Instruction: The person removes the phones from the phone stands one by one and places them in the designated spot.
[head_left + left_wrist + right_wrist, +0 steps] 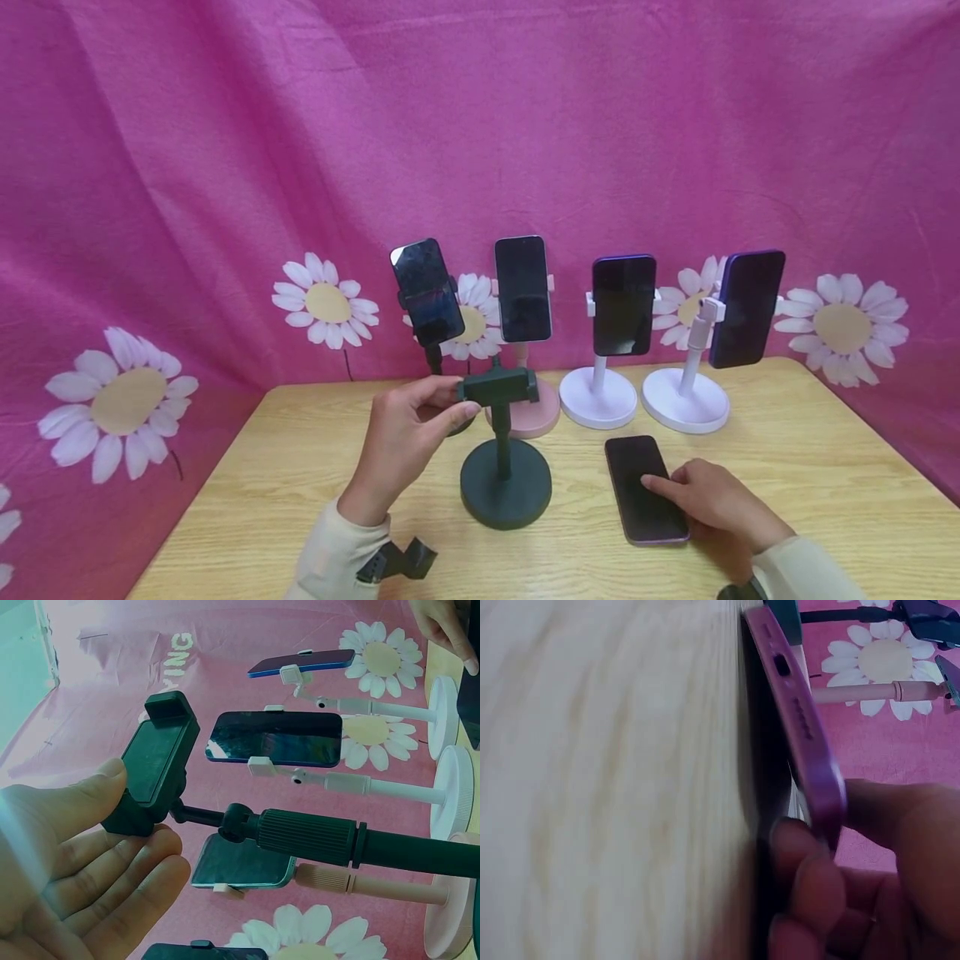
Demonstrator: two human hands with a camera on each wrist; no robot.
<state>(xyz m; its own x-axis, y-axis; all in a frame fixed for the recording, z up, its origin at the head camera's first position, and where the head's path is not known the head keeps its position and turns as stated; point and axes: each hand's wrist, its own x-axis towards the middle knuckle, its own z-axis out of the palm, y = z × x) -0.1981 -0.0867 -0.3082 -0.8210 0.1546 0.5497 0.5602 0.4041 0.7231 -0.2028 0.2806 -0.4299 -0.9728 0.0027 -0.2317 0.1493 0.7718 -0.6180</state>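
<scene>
My left hand grips the end of the clamp on a black phone stand, thumb in front and fingers behind. The clamp holds no phone, and the stand's round base rests on the table. To the right, my right hand holds a smartphone with a dark screen and a pink-purple frame. Its thumb lies over the screen, while its curled fingers reach under the near edge in the right wrist view. That edge, with the charging port, is tilted up off the wood.
Along the back stand several phone stands with phones: one black with a phone, one pink with a phone, and two white ones with phones. A pink flowered cloth hangs behind the wooden table.
</scene>
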